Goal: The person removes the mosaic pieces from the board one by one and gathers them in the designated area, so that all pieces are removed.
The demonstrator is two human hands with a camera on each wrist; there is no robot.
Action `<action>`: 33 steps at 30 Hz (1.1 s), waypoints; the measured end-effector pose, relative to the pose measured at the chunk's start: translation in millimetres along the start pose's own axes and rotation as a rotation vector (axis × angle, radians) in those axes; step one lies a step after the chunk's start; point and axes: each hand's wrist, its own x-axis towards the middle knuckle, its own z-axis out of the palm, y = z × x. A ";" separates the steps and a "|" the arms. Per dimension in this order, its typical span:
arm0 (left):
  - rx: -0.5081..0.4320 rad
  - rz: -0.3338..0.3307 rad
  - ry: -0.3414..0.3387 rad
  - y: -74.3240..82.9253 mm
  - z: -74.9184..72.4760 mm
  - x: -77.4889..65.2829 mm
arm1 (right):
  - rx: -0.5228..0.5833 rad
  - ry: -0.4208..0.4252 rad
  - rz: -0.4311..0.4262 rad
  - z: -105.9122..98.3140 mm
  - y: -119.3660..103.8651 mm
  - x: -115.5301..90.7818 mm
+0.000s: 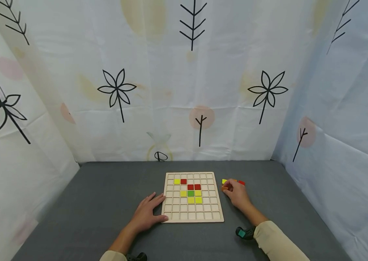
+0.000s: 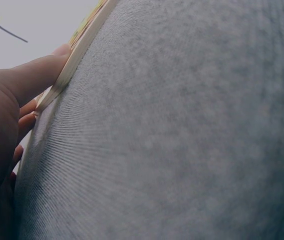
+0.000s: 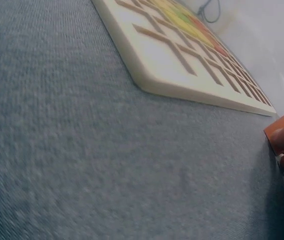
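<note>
A square wooden grid board [image 1: 191,215] lies flat on the table. Several yellow tiles [image 1: 191,200], red tiles [image 1: 197,187] and one green tile [image 1: 191,193] sit in its cells. My left hand [image 1: 147,214] rests against the board's left side, fingers extended, with the thumb [image 2: 52,67] touching the edge near the front corner. Just right of the board, my right hand [image 1: 238,195] pinches an orange tile [image 3: 278,131] between thumb and finger. Beyond those fingers lie a yellow tile [image 1: 224,181], a red tile [image 1: 242,182] and another orange piece [image 1: 235,180], partly hidden by the hand.
Dark grey cloth covers the table [image 1: 115,185]. A white printed curtain [image 1: 157,137] rises behind the table and along both sides. A dark strap with a green patch [image 1: 242,233] sits at my right wrist.
</note>
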 end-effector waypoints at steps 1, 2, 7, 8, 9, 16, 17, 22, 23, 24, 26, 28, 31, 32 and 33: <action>-0.001 0.000 0.001 -0.1 0.1 0.0 | -0.007 -0.006 0.001 -0.5 0.0 0.2; -0.002 0.000 0.000 -0.2 0.1 -0.1 | -0.013 -0.012 0.001 -1.0 -0.1 0.2; -0.007 0.010 0.004 -0.4 0.3 0.0 | -0.051 -0.038 -0.001 -2.4 0.5 0.9; -0.009 0.011 0.005 -0.5 0.4 0.0 | -0.060 -0.039 -0.006 -2.4 1.0 1.1; -0.010 0.012 0.005 -0.5 0.4 0.0 | -0.071 -0.041 -0.009 -2.4 1.7 1.3; -0.009 0.005 0.005 -0.7 -0.2 -0.4 | -0.120 -0.050 -0.039 -4.6 4.8 1.7; -0.009 0.003 0.005 -0.5 -0.4 -0.6 | -0.125 -0.059 -0.036 -5.3 4.4 1.7; -0.005 0.003 0.002 -0.1 -1.0 -0.4 | -0.162 -0.114 -0.005 -8.4 1.6 2.3; -0.003 0.002 0.001 -0.2 -1.0 -0.2 | -0.169 -0.118 -0.007 -8.9 1.4 2.3; -0.003 0.002 0.002 -0.4 -1.0 0.0 | -0.175 -0.120 -0.008 -9.1 1.3 2.6; -0.001 0.001 0.001 -0.7 -0.8 0.5 | -0.182 -0.121 -0.015 -9.7 1.4 3.0; -0.003 0.002 0.001 -0.7 -0.7 0.6 | -0.181 -0.125 -0.011 -9.8 1.3 3.1; -0.007 0.004 0.001 -0.7 -0.4 0.5 | -0.180 -0.133 -0.005 -9.3 1.7 3.3; -0.007 0.004 0.001 -0.6 -0.3 0.4 | -0.177 -0.135 -0.001 -9.3 1.2 3.2; -0.006 0.003 0.001 -0.5 -0.2 0.2 | -0.179 -0.135 -0.003 -9.1 1.1 3.2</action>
